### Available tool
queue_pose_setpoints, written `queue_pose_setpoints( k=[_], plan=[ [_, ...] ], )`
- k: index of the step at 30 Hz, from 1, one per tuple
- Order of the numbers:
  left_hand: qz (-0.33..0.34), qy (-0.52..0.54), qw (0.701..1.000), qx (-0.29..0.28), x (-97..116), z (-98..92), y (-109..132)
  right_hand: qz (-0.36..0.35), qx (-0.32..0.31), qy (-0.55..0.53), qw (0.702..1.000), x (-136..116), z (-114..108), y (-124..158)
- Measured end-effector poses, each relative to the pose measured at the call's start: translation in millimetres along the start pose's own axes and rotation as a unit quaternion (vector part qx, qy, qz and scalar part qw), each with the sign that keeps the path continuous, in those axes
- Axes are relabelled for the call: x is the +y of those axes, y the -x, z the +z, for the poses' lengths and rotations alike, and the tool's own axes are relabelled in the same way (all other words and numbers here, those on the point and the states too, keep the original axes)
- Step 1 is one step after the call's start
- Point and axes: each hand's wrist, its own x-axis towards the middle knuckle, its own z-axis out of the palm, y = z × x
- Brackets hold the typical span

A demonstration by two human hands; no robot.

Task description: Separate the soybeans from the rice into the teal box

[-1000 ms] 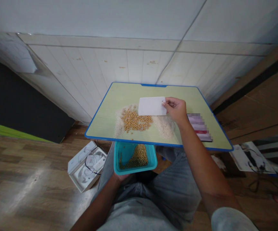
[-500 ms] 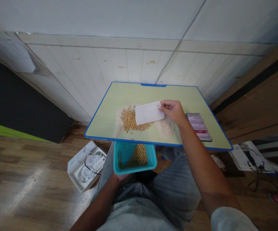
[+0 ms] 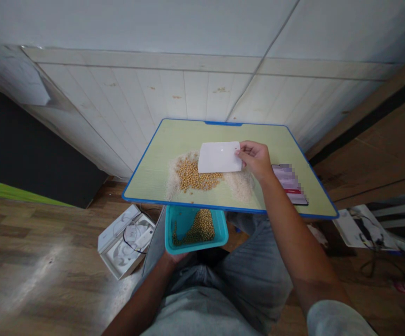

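Observation:
Between thumb and fingers, my right hand [image 3: 255,157] pinches the right end of a white flat card [image 3: 219,157], which looks like a plastic scraper. The card is held over a pile of yellow soybeans [image 3: 190,176] and hides part of it. White rice grains [image 3: 240,185] lie around the beans on a pale green table [image 3: 258,135] with a blue rim. Just below the table's front edge, my left hand [image 3: 177,256] supports a turquoise plastic basket [image 3: 171,219] from beneath; most of its fingers are hidden. Soybeans [image 3: 202,226] lie inside the basket, mostly towards its right side.
A phone or tablet [image 3: 289,184], its screen partly blurred, lies on the table's right side. On the floor at left stands an open white box [image 3: 127,242] with a cable. A panelled wall [image 3: 153,93] backs the table; a brown carton [image 3: 380,140] stands right.
My right hand has moved slightly up and to the right with the card, whose lower edge has risen and levelled, uncovering more beans. My left hand and the basket stay put.

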Motion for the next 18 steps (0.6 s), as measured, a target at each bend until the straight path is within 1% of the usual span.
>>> queue_pose_setpoints(
  k=[3, 6, 13, 18],
  plan=[
    [0.004, -0.009, 1.0, -0.009, 1.4, 1.9, 2.9, -0.007, 0.018, -0.008, 1.0, -2.2, -0.6, -0.8],
    [0.003, 0.0, 1.0, -0.005, 2.0, 3.2, 4.5, -0.011, 0.025, -0.013, 1.0, -2.4, -1.4, -1.9],
    [0.01, 0.004, 1.0, -0.009, -0.7, 0.7, 0.1, 0.002, 0.001, -0.011, 1.0, -0.9, 0.4, -1.5],
    [-0.008, 0.028, 1.0, 0.011, 1.3, 4.7, 1.4, 0.008, -0.01, -0.011, 1.0, -3.4, -0.3, 2.0]
  ],
)
